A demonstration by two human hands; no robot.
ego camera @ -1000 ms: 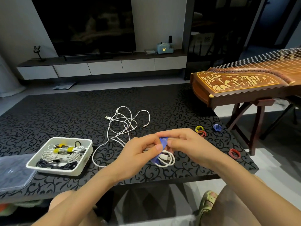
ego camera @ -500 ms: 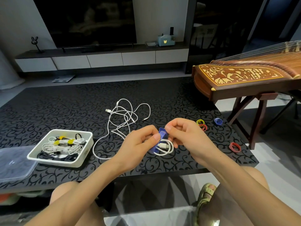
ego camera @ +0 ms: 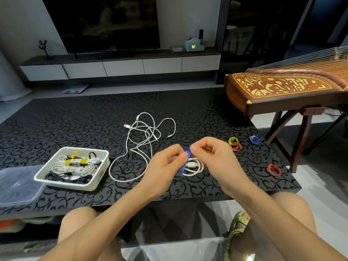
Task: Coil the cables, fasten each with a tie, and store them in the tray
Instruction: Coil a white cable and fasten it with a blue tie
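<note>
A small coiled white cable (ego camera: 194, 167) hangs between my hands above the table's front edge. My left hand (ego camera: 165, 166) grips the coil, and a blue tie (ego camera: 182, 168) wraps around it. My right hand (ego camera: 212, 157) pinches the tie's upper end. A loose white cable (ego camera: 143, 136) lies tangled on the black patterned table (ego camera: 75, 125). The white tray (ego camera: 75, 185) at the left holds several tied cables, white and black.
Spare ties lie to the right: a yellow tie (ego camera: 232, 140), a red tie (ego camera: 235, 146), a blue tie (ego camera: 254, 139) and another red tie (ego camera: 273, 169). A clear lid (ego camera: 17, 185) sits left of the tray. A wooden zither (ego camera: 286, 91) stands at the right.
Both hands have stayed on the coil and the blue tie, with my right hand's fingers shifting slightly on the tie's end. The camera view has tilted a little.
</note>
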